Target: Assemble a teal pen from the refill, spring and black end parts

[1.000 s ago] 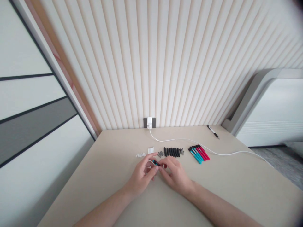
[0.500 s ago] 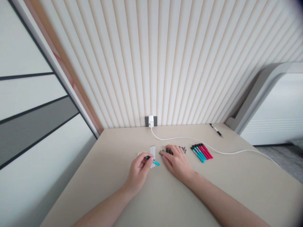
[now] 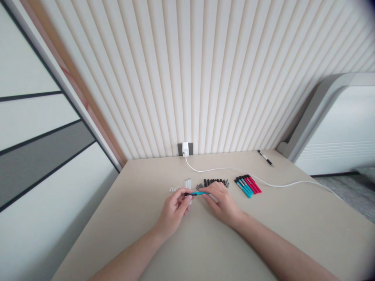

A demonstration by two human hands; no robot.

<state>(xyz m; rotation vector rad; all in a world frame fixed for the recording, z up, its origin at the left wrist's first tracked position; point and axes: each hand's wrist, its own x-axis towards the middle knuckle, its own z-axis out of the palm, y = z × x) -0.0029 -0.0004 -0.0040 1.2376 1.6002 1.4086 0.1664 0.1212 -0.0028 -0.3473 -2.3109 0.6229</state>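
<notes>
Between my two hands lies a turquoise pen point(image 3: 200, 193) with a black end, held level over the table. My left hand point(image 3: 175, 207) pinches its black end, and the fingers of my right hand point(image 3: 219, 201) close on its turquoise end. Under and behind my left hand are several white pen refills point(image 3: 188, 183) in a row. Small white parts point(image 3: 175, 189), perhaps springs, lie left of them. Behind my right hand sit several black grips point(image 3: 211, 182), with small grey tips point(image 3: 199, 186) to their left and more grey pieces point(image 3: 226, 183) to their right.
Turquoise pens point(image 3: 243, 187) and red pens point(image 3: 253, 184) lie side by side at the right. A white and black pen point(image 3: 265, 158) rests near the back right corner. From a charger point(image 3: 185, 149) in the wall, a white cable point(image 3: 275, 186) runs across the table.
My right hand has left the small parts and taken hold of the pen's turquoise end. The pen has turned from slanted to level, still in my left hand.
</notes>
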